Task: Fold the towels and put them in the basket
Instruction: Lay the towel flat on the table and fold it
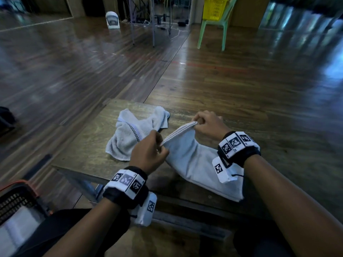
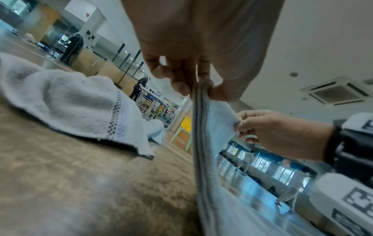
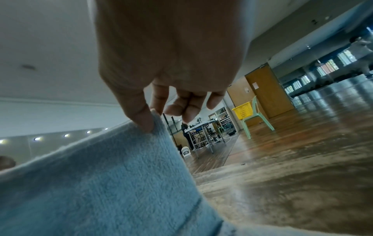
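A pale blue folded towel (image 1: 193, 160) lies on the low wooden table (image 1: 89, 145), its far edge lifted. My left hand (image 1: 150, 154) pinches that edge's near corner, and my right hand (image 1: 207, 123) pinches the far corner. The left wrist view shows the layered towel (image 2: 203, 127) edge held between thumb and fingers of the left hand (image 2: 199, 86). In the right wrist view, thumb and forefinger of the right hand (image 3: 153, 118) clamp the towel (image 3: 113, 175) corner. A second, crumpled white towel (image 1: 130, 134) with a checked stripe lies behind the left hand. A dark basket (image 1: 16, 199) stands at lower left with white cloth inside.
The table's near edge (image 1: 185, 201) runs just in front of my knees. A green chair (image 1: 215, 28) carrying a yellow basket (image 1: 215, 8) stands far back on the wooden floor. A metal-legged table (image 1: 144, 21) and cables are beyond. People stand in the distance.
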Tool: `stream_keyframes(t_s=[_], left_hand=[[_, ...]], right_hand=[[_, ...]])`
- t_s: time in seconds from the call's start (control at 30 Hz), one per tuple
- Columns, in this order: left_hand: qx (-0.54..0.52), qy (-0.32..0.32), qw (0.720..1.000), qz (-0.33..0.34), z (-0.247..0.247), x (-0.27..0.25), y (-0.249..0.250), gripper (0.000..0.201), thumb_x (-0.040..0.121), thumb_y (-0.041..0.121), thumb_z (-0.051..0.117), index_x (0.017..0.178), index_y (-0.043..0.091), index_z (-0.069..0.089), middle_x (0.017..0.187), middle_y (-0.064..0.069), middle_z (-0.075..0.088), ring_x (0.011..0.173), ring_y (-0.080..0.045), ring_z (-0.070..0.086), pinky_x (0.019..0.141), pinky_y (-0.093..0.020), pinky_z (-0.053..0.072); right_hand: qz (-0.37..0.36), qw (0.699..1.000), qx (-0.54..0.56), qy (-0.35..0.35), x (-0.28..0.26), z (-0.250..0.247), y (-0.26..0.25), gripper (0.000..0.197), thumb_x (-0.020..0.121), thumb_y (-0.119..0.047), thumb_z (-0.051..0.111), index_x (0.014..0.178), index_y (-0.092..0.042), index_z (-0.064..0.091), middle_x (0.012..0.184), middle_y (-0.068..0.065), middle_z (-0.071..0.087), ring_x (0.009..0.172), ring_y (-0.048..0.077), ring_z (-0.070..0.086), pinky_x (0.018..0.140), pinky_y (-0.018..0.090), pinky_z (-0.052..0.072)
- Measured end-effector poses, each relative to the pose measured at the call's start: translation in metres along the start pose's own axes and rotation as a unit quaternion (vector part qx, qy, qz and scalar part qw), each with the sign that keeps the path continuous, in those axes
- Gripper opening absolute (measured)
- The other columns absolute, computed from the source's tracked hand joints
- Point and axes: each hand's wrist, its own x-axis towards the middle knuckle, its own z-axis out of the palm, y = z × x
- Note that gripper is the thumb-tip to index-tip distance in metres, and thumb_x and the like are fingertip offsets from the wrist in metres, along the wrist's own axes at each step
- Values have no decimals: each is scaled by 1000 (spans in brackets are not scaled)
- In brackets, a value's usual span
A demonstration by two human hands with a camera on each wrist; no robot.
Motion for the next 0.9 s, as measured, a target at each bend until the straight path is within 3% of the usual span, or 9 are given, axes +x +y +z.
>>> stream_keyframes(t_s=[0.1,0.2,0.27,0.4,0.47,0.63,0.73,0.9], left_hand=[[-73,13,994,74,-4,-6,13,18,72,21,60,85,19,48,70,10,51,62,-14,51,55,-31,43],[-104,-30,986,127,14,-17,36,22,70,29,53,89,19,52,74,11,50,64,-13,51,59,-30,44],[-118,-68,980,142,36,-26,48,24,67,29,52,88,19,55,76,7,54,67,-16,53,61,-32,44],[-55,-120,970,203,73,-37,65,20,68,22,62,88,19,58,83,2,63,73,-20,56,64,-26,37],[-11,-135,967,217,84,-40,70,22,70,22,64,90,19,58,87,3,64,80,-23,57,70,-28,33],[30,-177,951,250,104,-46,82,26,63,23,70,85,22,56,80,5,62,75,-23,58,70,-32,32],[31,-169,947,270,114,-47,89,29,57,23,71,80,23,55,74,7,60,68,-21,58,66,-29,24],[40,-190,941,277,123,-48,94,25,62,24,70,83,23,56,80,7,63,75,-20,58,71,-31,27]], right_hand=[[-3,992,117,-51,-16,-18,13,9,84,-12,62,88,-20,61,74,5,55,63,13,46,61,25,35],[37,972,214,-95,-31,-30,34,11,89,-8,57,84,-17,61,82,14,63,65,13,57,63,19,47],[70,959,248,-118,-40,-35,44,17,93,-9,51,83,-12,64,81,12,63,64,11,59,65,18,49],[127,957,230,-122,-56,-38,64,14,90,-12,57,92,-2,66,83,7,64,68,11,58,59,8,49],[139,955,229,-128,-60,-38,77,6,88,-6,59,87,-4,64,78,6,63,66,11,58,56,9,49],[164,959,178,-145,-66,-40,109,20,88,-3,56,74,-16,61,73,3,61,56,3,58,55,9,47],[171,960,150,-162,-70,-41,119,21,87,-1,57,74,-18,61,75,2,61,62,8,56,59,14,46],[180,958,144,-171,-72,-38,129,24,83,4,59,71,-17,60,73,1,60,60,11,52,64,23,44]])
